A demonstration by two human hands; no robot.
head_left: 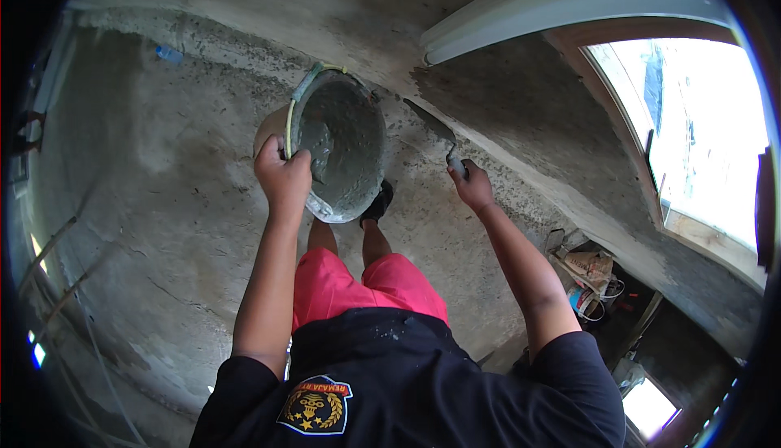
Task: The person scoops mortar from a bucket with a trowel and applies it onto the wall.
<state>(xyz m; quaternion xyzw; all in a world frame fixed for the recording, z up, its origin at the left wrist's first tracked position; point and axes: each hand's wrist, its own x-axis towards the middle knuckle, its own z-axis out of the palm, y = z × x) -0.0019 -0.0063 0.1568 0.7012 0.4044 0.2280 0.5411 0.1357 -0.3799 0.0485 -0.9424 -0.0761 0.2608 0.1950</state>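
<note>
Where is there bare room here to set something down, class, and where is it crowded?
Widest: the floor between the sticks at far left and the left forearm. Smaller: the strip between the pink shorts and the right forearm. Crowded: the lower right, where a sack and a tub sit close together, and the space before the legs, filled by the bucket.

Dim light, blown-out right-hand window (pixel 704 123), bowed edges
</note>
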